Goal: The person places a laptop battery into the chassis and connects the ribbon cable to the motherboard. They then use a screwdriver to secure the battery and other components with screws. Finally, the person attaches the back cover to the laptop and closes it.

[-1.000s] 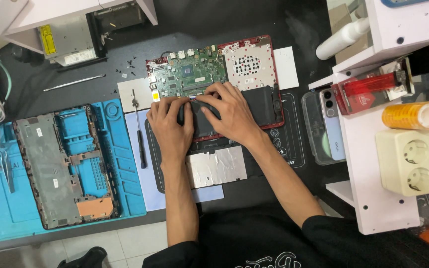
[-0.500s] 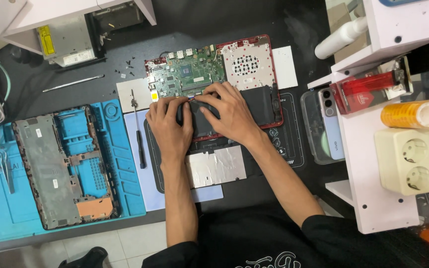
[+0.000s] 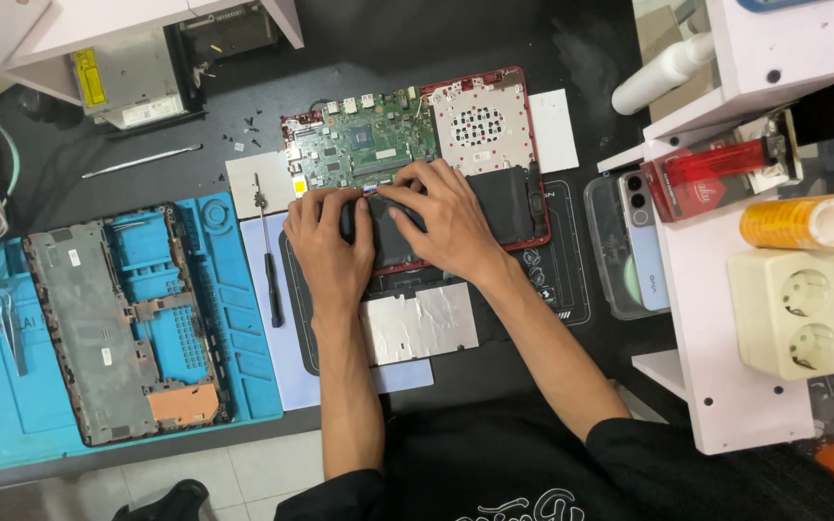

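Observation:
An opened red laptop (image 3: 518, 125) lies on the dark table, with its green circuit board (image 3: 364, 150) and a perforated metal fan plate (image 3: 480, 125) exposed. A black battery (image 3: 509, 203) fills its lower half. My left hand (image 3: 330, 246) and my right hand (image 3: 441, 222) rest side by side on the battery's left part, fingertips at the lower edge of the circuit board. Whether the fingers grip anything small is hidden. A silver foil sheet (image 3: 417, 323) lies just below the laptop.
A grey laptop bottom cover (image 3: 98, 328) lies on a blue work mat (image 3: 234, 318) at left. A black screwdriver (image 3: 270, 260), a metal pry tool (image 3: 142, 160) and loose screws (image 3: 243, 135) lie nearby. At right are a phone (image 3: 639, 241), a white shelf (image 3: 716, 318), a socket block (image 3: 793, 314).

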